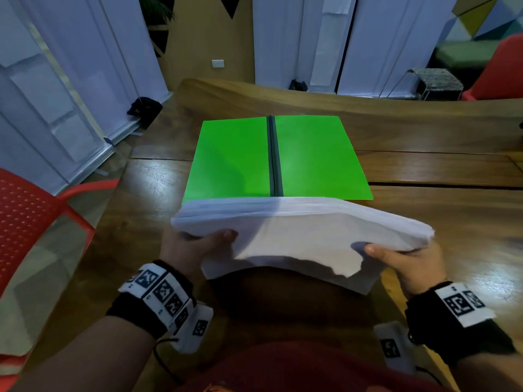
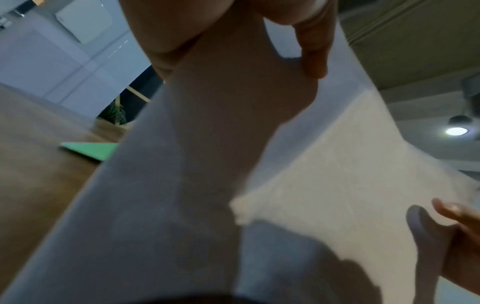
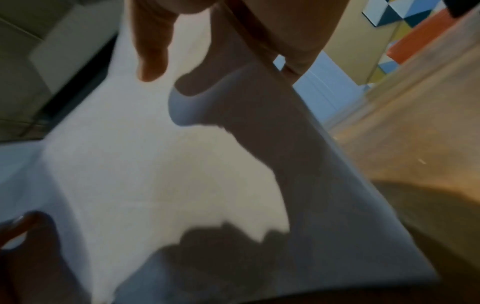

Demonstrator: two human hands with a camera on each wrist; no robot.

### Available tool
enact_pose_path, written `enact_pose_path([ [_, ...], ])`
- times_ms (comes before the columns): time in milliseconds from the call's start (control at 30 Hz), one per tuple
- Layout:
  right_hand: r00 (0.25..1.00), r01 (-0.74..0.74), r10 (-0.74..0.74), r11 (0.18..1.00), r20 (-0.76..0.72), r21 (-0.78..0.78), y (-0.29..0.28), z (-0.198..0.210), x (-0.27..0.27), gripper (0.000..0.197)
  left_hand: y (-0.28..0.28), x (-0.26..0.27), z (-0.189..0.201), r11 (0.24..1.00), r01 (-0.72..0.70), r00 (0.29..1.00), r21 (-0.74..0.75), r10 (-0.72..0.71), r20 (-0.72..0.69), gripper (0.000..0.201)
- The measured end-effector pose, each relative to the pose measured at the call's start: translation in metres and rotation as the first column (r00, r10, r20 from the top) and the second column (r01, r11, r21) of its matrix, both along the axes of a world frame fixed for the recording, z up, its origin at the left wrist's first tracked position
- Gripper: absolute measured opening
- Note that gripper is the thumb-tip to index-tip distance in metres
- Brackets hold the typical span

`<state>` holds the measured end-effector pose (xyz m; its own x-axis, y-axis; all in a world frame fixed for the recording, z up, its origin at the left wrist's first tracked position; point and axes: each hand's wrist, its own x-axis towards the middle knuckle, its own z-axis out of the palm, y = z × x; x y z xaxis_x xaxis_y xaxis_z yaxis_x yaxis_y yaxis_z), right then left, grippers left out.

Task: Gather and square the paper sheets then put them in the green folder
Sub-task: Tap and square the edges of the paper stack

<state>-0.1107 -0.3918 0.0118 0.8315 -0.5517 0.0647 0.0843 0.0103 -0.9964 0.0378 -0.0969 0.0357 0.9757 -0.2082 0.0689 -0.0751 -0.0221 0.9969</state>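
Note:
A thick stack of white paper sheets (image 1: 297, 230) is held above the near part of the wooden table (image 1: 424, 222), tilted and bowed. My left hand (image 1: 198, 244) grips its left edge, thumb on top. My right hand (image 1: 402, 258) grips the right edge, thumb on the top sheet. The green folder (image 1: 235, 157) lies open and flat just beyond the stack, its dark spine running down the middle. In the left wrist view the paper sheets (image 2: 324, 164) fill the frame, with a corner of the green folder (image 2: 91, 151) behind. The right wrist view shows the paper sheets (image 3: 155, 174) under my thumb.
A red chair (image 1: 31, 230) stands at the left of the table. Another red seat (image 1: 503, 69) and a wire stool (image 1: 435, 83) are at the back right. White curtains (image 1: 85, 80) hang behind the table.

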Motion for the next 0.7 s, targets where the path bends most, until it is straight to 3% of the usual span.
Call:
enact_pose_path([
  [67, 0.996, -0.023, 0.026, 0.999, -0.087, 0.037, -0.001, -0.012, -0.001, 0.082, 0.004, 0.0, -0.014, 0.998, 0.047, 0.999, 0.048, -0.046, -0.021, 0.043],
  [133, 0.995, -0.015, 0.022, 0.997, -0.098, 0.069, -0.002, -0.017, 0.0, 0.092, 0.007, 0.0, -0.019, 0.995, 0.067, 0.997, 0.078, -0.064, -0.031, 0.04],
  [267, 0.995, -0.06, 0.066, 0.996, -0.078, 0.068, -0.005, -0.013, 0.002, 0.082, 0.01, 0.002, -0.015, 0.973, 0.13, 0.991, 0.189, -0.131, -0.007, 0.037],
  [333, 0.994, -0.043, 0.047, 0.998, -0.099, 0.047, -0.007, -0.013, 0.004, 0.079, 0.013, 0.005, -0.015, 0.971, 0.117, 0.993, 0.206, -0.111, -0.038, 0.063],
  [400, 0.997, -0.024, 0.027, 0.999, -0.068, 0.04, -0.005, -0.01, 0.005, 0.081, 0.013, 0.006, -0.01, 0.989, -0.003, 1.0, 0.15, 0.004, -0.009, 0.091],
  [467, 1.0, -0.004, 0.005, 1.0, -0.016, 0.029, 0.001, -0.004, 0.006, 0.081, 0.011, 0.004, 0.009, 0.961, -0.229, 0.96, 0.153, 0.197, 0.201, 0.103],
  [500, 1.0, 0.015, -0.015, 1.0, -0.002, 0.009, 0.005, 0.002, 0.006, 0.075, 0.008, 0.001, 0.024, 0.918, -0.336, 0.9, 0.209, 0.247, 0.36, 0.105],
  [533, 0.999, 0.03, -0.03, 1.0, 0.012, -0.003, 0.01, 0.008, 0.007, 0.064, 0.005, -0.003, 0.041, 0.867, -0.41, 0.815, 0.285, 0.207, 0.542, 0.106],
  [600, 0.997, 0.021, -0.018, 0.999, 0.075, -0.041, 0.019, 0.021, 0.007, 0.048, -0.008, -0.016, 0.069, 0.742, -0.496, 0.607, 0.451, -0.075, 0.791, 0.099],
  [633, 0.996, 0.021, -0.013, 0.996, 0.087, -0.086, 0.023, 0.026, 0.008, 0.048, -0.016, -0.024, 0.076, 0.661, -0.518, 0.536, 0.542, -0.243, 0.809, 0.094],
  [700, 0.995, 0.005, 0.013, 0.984, 0.097, -0.177, 0.032, 0.037, 0.009, 0.047, -0.036, -0.037, 0.091, 0.541, -0.465, 0.526, 0.701, -0.467, 0.71, 0.085],
])
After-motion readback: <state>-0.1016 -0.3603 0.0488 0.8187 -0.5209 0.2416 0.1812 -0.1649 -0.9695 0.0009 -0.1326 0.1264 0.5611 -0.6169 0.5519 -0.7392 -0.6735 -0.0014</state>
